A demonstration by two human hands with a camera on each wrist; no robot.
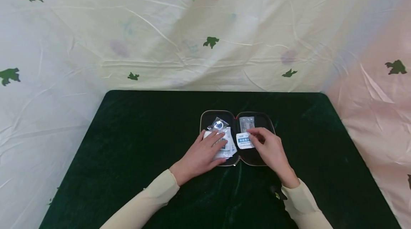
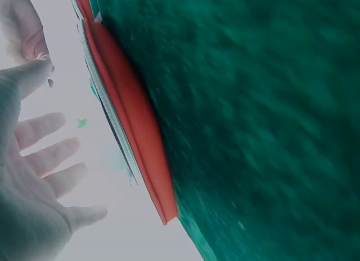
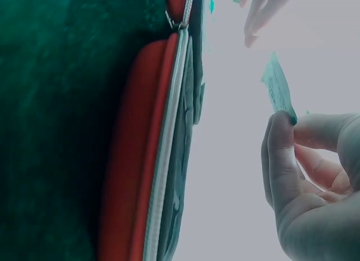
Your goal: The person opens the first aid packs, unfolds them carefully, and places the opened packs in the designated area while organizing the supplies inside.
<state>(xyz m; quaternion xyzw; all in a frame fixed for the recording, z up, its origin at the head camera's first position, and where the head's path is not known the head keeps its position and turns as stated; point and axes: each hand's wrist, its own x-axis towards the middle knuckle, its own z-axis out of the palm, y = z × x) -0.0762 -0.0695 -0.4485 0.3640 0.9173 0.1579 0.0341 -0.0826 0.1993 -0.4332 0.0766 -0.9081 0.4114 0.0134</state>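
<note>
A zippered case (image 1: 269, 122) lies unfolded on the table, black inside and red outside. My right hand (image 1: 269, 148) pinches a small white sachet with blue lettering (image 1: 244, 142), which looks like an alcohol pad packet, over the right half. In the right wrist view the sachet (image 3: 277, 86) stands up from thumb and fingertips, above the case's red shell (image 3: 135, 160). My left hand (image 1: 203, 154) spreads its fingers over white packets (image 1: 232, 147) in the left half; whether it touches them is unclear. In the left wrist view the left hand (image 2: 39, 182) has extended fingers.
A clear bag with a round item (image 1: 218, 124) lies at the back of the left half. Another clear packet (image 1: 246, 122) sits in the right half. Dark green cloth (image 1: 144, 125) covers the table, and a pale printed curtain (image 1: 179, 36) hangs behind it.
</note>
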